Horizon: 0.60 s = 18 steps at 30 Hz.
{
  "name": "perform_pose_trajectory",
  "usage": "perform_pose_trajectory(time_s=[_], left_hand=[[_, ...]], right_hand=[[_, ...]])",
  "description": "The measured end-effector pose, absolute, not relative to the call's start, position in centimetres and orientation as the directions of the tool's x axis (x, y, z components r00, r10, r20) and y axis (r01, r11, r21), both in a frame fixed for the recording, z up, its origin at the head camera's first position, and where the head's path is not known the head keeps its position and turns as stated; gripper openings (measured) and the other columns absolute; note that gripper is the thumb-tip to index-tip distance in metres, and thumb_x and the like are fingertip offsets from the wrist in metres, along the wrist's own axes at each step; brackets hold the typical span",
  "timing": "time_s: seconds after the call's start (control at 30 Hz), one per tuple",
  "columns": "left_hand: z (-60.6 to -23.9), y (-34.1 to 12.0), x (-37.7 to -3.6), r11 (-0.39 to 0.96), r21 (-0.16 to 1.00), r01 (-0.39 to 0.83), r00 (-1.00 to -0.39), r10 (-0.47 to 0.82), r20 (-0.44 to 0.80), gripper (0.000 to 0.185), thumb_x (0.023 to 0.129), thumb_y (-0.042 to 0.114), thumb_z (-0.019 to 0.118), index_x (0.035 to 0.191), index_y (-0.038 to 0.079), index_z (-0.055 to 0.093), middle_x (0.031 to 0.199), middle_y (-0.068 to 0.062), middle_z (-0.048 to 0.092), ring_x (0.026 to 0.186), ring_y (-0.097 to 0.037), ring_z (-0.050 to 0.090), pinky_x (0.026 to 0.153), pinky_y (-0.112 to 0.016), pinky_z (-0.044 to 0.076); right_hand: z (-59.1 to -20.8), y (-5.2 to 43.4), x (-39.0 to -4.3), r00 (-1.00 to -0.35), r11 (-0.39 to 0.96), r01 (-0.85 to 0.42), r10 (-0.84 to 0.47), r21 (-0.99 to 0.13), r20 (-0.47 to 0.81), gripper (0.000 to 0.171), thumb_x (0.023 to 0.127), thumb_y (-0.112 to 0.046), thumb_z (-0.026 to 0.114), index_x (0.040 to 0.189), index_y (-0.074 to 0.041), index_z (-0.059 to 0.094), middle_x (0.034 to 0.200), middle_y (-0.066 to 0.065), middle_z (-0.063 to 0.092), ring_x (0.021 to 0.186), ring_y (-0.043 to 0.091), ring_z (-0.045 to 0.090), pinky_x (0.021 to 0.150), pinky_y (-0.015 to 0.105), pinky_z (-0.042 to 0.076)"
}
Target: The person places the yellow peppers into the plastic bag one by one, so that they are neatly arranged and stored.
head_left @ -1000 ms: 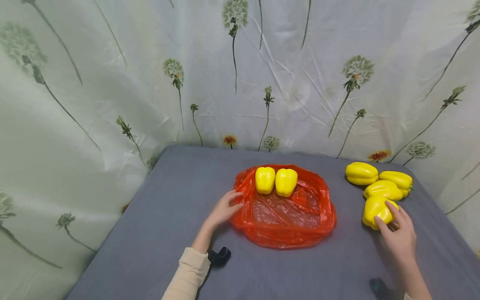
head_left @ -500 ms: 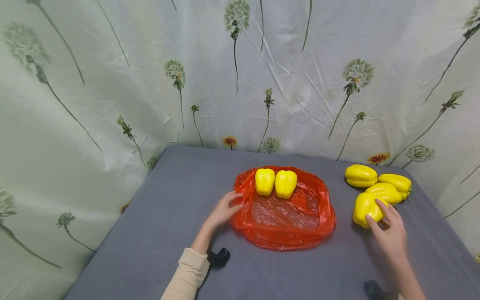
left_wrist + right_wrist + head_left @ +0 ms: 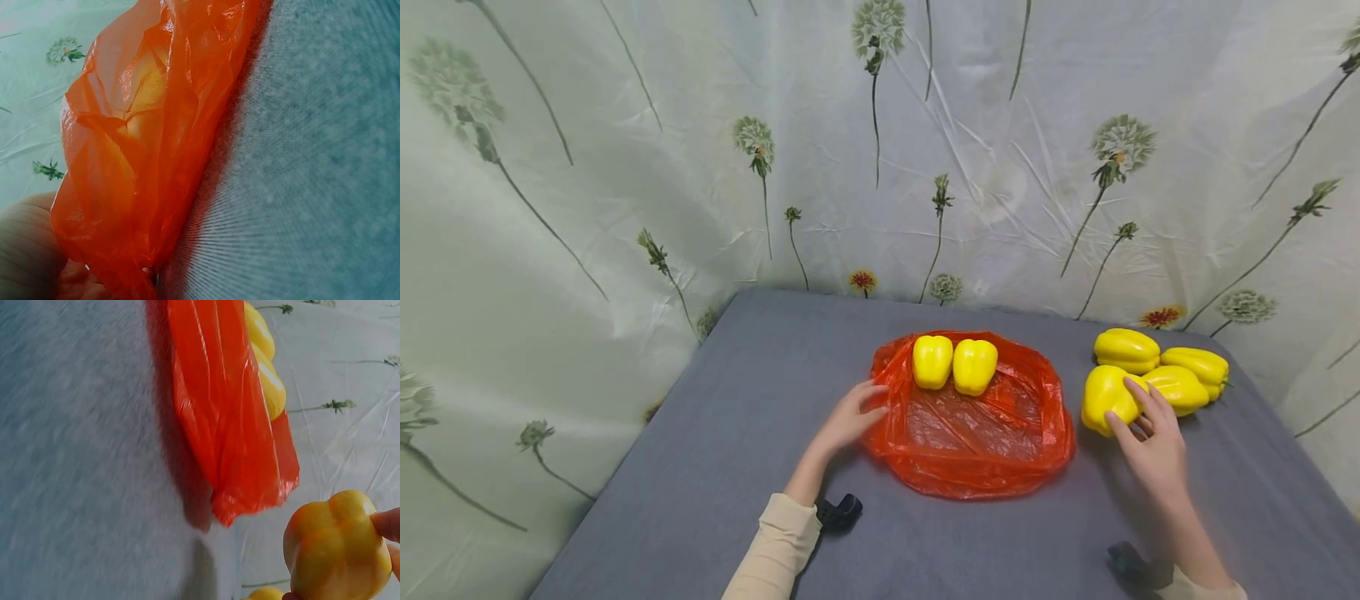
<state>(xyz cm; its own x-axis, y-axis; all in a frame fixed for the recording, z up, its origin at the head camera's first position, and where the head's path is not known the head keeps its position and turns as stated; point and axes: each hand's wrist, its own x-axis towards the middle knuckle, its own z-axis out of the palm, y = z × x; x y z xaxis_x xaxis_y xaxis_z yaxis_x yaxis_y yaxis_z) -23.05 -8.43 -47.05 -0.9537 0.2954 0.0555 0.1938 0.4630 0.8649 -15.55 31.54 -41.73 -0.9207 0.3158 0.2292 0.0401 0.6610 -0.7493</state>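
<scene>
A red plastic bag [image 3: 977, 437] lies spread open on the grey table [image 3: 715, 433], with two yellow peppers [image 3: 955, 364] side by side at its far edge. My left hand [image 3: 850, 417] holds the bag's left rim; the left wrist view shows the red film [image 3: 144, 144] bunched against the fingers. My right hand [image 3: 1146, 442] grips a yellow pepper [image 3: 1103, 396], lifted just right of the bag. In the right wrist view that pepper [image 3: 337, 547] sits between the fingertips, with the bag [image 3: 231, 431] beyond it.
Three more yellow peppers [image 3: 1157, 367] lie together at the table's far right. A floral curtain [image 3: 625, 167] hangs close behind and to the left of the table. A small black object [image 3: 838, 510] sits by my left sleeve.
My right hand has carried the gripped pepper left and away from me, from the table's right side toward the bag. The left hand has stayed on the bag's rim.
</scene>
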Motion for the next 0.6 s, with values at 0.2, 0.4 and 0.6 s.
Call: perform_pose_trajectory(time_s=[0.2,0.4,0.6], left_hand=[[-46.9,-8.5,-23.0,0.471,0.862,0.189,-0.954,0.296,0.047,0.042,0.091,0.02,0.057,0.13,0.006,0.054,0.146,-0.021,0.04,0.136,-0.04,0.035,0.11,-0.058,0.03],[-46.9,-8.4,-23.0,0.467,0.865,0.183,-0.955,0.295,0.042,0.042,0.091,0.02,0.057,0.13,0.006,0.054,0.146,-0.02,0.04,0.136,-0.04,0.036,0.109,-0.059,0.03],[-46.9,-8.5,-23.0,0.475,0.862,0.18,-0.955,0.293,0.038,0.041,0.091,0.021,0.057,0.13,0.007,0.054,0.146,-0.02,0.04,0.136,-0.039,0.036,0.109,-0.058,0.031]], right_hand=[[-41.7,30.3,-16.3,-0.928,0.628,-0.046,0.261,-0.777,0.266,0.057,0.091,-0.02,0.06,0.143,-0.012,0.039,0.152,0.025,0.022,0.112,0.051,0.049,0.07,-0.01,0.03],[-41.5,29.3,-16.9,-0.932,0.625,-0.094,0.219,-0.775,0.29,0.056,0.091,-0.018,0.06,0.142,-0.011,0.04,0.15,0.023,0.026,0.112,0.048,0.05,0.074,-0.009,0.03],[-41.4,28.1,-17.4,-0.944,0.599,-0.133,0.165,-0.789,0.284,0.055,0.091,-0.018,0.06,0.142,-0.011,0.04,0.15,0.023,0.025,0.113,0.048,0.051,0.074,-0.008,0.032]])
